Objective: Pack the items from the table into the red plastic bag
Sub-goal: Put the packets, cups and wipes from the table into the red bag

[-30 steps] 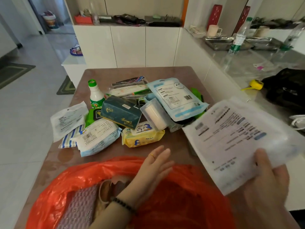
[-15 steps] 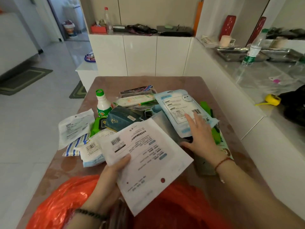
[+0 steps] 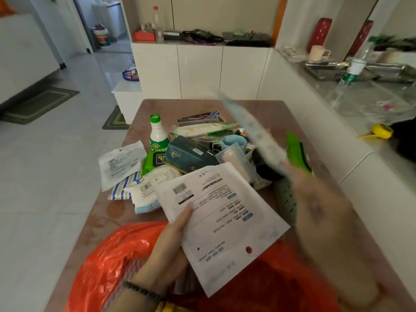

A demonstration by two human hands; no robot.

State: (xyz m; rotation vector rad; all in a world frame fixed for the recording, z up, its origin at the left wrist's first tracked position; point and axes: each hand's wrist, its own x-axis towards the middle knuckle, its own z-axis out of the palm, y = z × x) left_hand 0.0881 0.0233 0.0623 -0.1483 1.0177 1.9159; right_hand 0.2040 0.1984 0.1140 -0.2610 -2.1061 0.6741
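Observation:
The red plastic bag (image 3: 108,264) lies open at the table's near edge. My left hand (image 3: 166,248) holds a flat white printed packet (image 3: 225,219) just above the bag's mouth. My right hand (image 3: 315,199), blurred by motion, grips a light-blue packet (image 3: 249,131) and lifts it edge-on above the pile. On the table sit a green-capped white bottle (image 3: 158,134), a dark green tissue pack (image 3: 189,156), a green wipes pack (image 3: 155,161) and several white pouches (image 3: 119,163).
The brown table (image 3: 139,122) stands beside a white counter (image 3: 351,122) on the right bearing a water bottle (image 3: 353,70), metal trays and a yellow tape measure (image 3: 380,131). White cabinets (image 3: 200,70) stand beyond the table. Tiled floor (image 3: 45,176) lies to the left.
My right hand passed the white packet to my left, reached to the pile, and has now lifted the light-blue packet off it. My left hand keeps the white packet over the bag.

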